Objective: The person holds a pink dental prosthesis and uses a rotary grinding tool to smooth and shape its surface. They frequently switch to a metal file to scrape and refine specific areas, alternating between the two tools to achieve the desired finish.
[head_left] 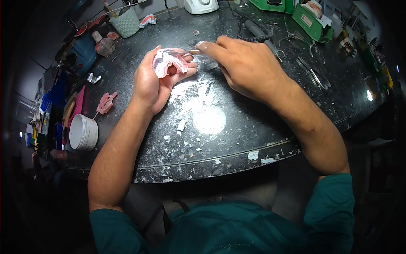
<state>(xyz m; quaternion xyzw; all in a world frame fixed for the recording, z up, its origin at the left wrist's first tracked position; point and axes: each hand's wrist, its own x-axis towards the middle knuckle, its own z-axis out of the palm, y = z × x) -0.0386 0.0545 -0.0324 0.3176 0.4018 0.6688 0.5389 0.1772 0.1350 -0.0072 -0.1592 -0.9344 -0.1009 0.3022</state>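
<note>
A horseshoe-shaped dental piece (pixel 160 67), pink with white plaster-like material on it, rests in my left hand (pixel 148 82). The thumb and fingers of that hand curl about it, palm up. My right hand (pixel 249 63) is closed round a slim tool (pixel 193 52) with a brownish handle. Its thin metal end reaches left over the top of the dental piece; whether it touches cannot be made out. Under both hands lies a dark speckled worktop (pixel 237 139), strewn with white crumbs and powder.
Left of my left forearm are a white tub (pixel 83 133) and a crumpled pink sheet (pixel 104 103). A pale textured cup (pixel 126 23) stands at the back left. To the right lie metal pliers (pixel 314 75), a grey corded handpiece (pixel 256 32) and green bins (pixel 308 23).
</note>
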